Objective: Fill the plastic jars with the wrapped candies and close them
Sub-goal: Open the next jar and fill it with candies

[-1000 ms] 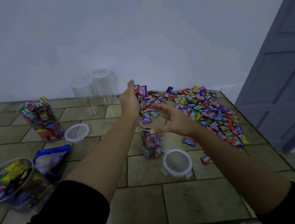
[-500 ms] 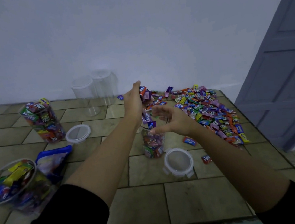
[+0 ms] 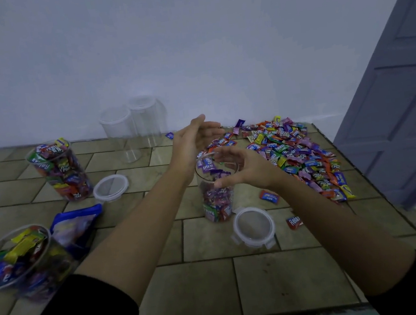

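Observation:
A clear plastic jar [image 3: 217, 203] stands upright at the table's middle, partly filled with wrapped candies. Several purple candies [image 3: 208, 166] are falling at its mouth. My left hand [image 3: 193, 141] hovers just above and behind the rim, fingers straight, palm turned right, holding nothing. My right hand [image 3: 239, 169] is cupped beside the jar's right rim, fingers relaxed and spread. The jar's lid [image 3: 253, 227] lies flat in front of it. A big pile of wrapped candies [image 3: 297, 152] covers the table's right side.
A full jar [image 3: 59, 171] stands at left with a lid [image 3: 110, 187] beside it. Another filled jar [image 3: 16, 259] sits at near left next to a blue candy bag [image 3: 76, 224]. Two empty jars [image 3: 131, 129] stand by the wall. Loose candies [image 3: 269, 197] lie near the right table edge.
My left hand has opened and released its handful of candies into the jar. My right hand stayed cupped by the rim.

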